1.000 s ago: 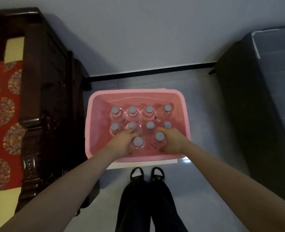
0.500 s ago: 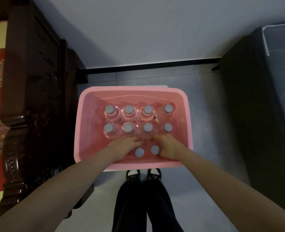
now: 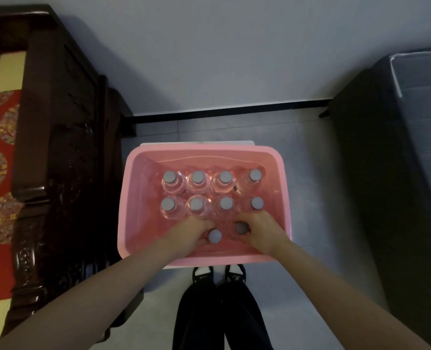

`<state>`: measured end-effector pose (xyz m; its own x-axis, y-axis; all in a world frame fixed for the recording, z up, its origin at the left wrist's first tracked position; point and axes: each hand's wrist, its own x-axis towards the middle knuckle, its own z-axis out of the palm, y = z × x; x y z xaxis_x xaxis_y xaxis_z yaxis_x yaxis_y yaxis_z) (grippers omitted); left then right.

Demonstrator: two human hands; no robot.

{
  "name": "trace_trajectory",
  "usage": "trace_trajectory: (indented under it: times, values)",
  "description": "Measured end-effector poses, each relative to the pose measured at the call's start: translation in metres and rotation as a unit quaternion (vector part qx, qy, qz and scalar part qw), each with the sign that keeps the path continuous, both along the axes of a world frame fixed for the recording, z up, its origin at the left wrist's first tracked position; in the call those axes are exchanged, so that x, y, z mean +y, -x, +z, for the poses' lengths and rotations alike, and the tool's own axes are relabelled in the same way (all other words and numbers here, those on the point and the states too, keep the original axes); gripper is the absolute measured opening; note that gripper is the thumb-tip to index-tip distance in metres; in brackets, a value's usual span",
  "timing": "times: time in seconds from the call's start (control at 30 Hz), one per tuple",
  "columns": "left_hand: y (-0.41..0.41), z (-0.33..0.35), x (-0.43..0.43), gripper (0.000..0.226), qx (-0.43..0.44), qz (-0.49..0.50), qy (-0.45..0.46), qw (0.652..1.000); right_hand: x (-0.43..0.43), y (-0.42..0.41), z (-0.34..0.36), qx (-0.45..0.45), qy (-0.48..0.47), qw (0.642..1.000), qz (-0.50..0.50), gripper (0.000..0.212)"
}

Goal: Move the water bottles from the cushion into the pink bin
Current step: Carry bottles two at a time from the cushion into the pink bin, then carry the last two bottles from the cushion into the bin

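While the big pink plastic bin (image 3: pixel 131 198) is sitting on the grey floor (image 3: pixel 315 178), ten clear water bottles with grey caps (image 3: pixel 198 184) are standing upright inside it. By the bin's near wall, the left hand (image 3: pixel 188 234) is curling its fingers round one front bottle (image 3: pixel 214 236). The right hand (image 3: pixel 261 231) is curling round the other front bottle (image 3: pixel 240 228). Eight more are standing in two rows toward the bin's far wall.

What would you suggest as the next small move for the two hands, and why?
Probably release both bottles and lift the hands out: the left hand grips the left bottle, the right hand the right bottle, both upright in the near row of the pink bin, seemingly settled on its floor.
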<state>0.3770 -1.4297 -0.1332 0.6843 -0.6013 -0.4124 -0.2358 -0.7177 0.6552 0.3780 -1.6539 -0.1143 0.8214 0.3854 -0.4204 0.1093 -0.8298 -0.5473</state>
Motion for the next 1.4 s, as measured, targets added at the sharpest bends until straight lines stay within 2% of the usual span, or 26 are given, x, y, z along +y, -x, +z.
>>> trace_trajectory:
  times: [0.13, 0.3, 0.5, 0.6, 0.7, 0.83, 0.87, 0.93, 1.13, 1.23, 1.4]
  values:
    - [-0.001, 0.004, -0.004, 0.033, 0.042, 0.071, 0.046, 0.995, 0.002, -0.001, 0.004, -0.008, 0.062, 0.998, 0.024, 0.004]
    - [-0.004, 0.005, -0.012, 0.045, 0.042, 0.069, 0.053, 0.995, 0.001, -0.002, 0.012, -0.019, 0.097, 0.995, 0.031, 0.005]
    - [-0.002, 0.005, -0.008, 0.041, 0.030, 0.071, 0.017, 0.997, 0.001, 0.000, 0.009, 0.039, 0.055, 0.997, 0.024, 0.010]
    - [0.000, 0.016, -0.004, 0.051, 0.034, 0.065, -0.005, 0.997, -0.002, -0.003, 0.022, 0.050, 0.052, 0.997, 0.036, 0.021]
    - [-0.005, 0.034, 0.005, 0.051, 0.039, 0.099, -0.021, 0.994, -0.012, -0.013, 0.040, -0.008, 0.037, 0.999, -0.009, 0.017]
    - [-0.017, 0.090, 0.020, 0.039, 0.015, 0.186, -0.006, 0.982, -0.017, -0.035, 0.087, -0.112, -0.006, 0.989, -0.097, 0.031]
    - [-0.021, 0.105, 0.026, 0.036, -0.001, 0.212, 0.001, 0.977, -0.014, -0.043, 0.100, -0.144, -0.017, 0.984, -0.101, 0.039]
    - [-0.029, 0.138, 0.040, 0.031, -0.046, 0.277, 0.029, 0.959, -0.001, -0.060, 0.125, -0.192, -0.045, 0.976, -0.093, 0.055]
    - [-0.004, 0.252, 0.105, 0.026, -0.192, 0.449, 0.096, 0.867, 0.094, -0.078, 0.222, -0.295, -0.150, 0.943, -0.012, 0.058]
    - [0.035, 0.296, 0.151, 0.026, -0.263, 0.532, 0.110, 0.798, 0.156, -0.067, 0.263, -0.346, -0.163, 0.921, 0.068, 0.060]
    - [0.127, 0.351, 0.234, 0.045, -0.353, 0.626, 0.118, 0.685, 0.273, -0.023, 0.313, -0.358, -0.192, 0.895, 0.184, 0.060]
